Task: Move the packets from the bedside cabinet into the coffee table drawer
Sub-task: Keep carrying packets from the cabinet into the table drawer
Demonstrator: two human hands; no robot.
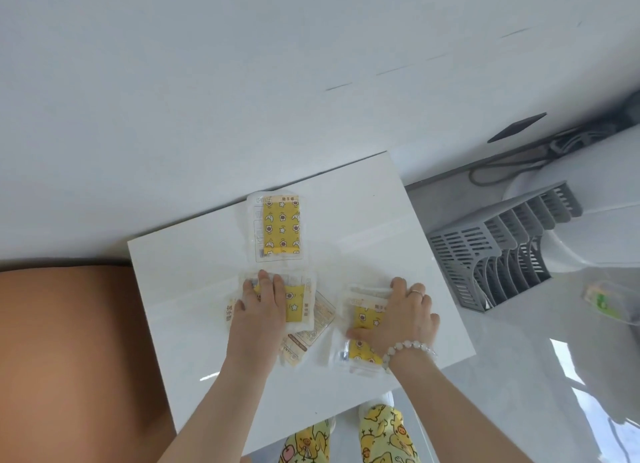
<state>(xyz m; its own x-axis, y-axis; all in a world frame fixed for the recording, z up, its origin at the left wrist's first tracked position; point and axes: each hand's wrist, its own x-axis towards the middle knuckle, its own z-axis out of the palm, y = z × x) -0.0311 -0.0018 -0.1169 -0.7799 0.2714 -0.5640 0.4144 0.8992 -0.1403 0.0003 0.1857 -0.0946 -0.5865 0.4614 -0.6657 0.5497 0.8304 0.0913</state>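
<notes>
Head view, looking down: the left hand [263, 303] lies on a pile of packets [301, 310] on the white bedside cabinet [346, 220], with its fingers fairly straight and spread and the tips reaching the pile's far edge. A lower packet [311, 334] pokes out on this hand's thumb side, showing a brownish panel of print too small to read.

The right hand [405, 313] spans a single packet [367, 317], with its fingers bent over the far edge and the thumb pressed on the yellow duck-and-star face. A ring [417, 293] and a pale bead bracelet [408, 348] are on this hand and wrist.

Beyond the left fingertips a third packet [278, 229] lies flat and untouched. Chinese characters run along its orange top strip, but I cannot read them surely.

Well past the right hand's outer side stands a grey slatted rack [502, 248].
</notes>
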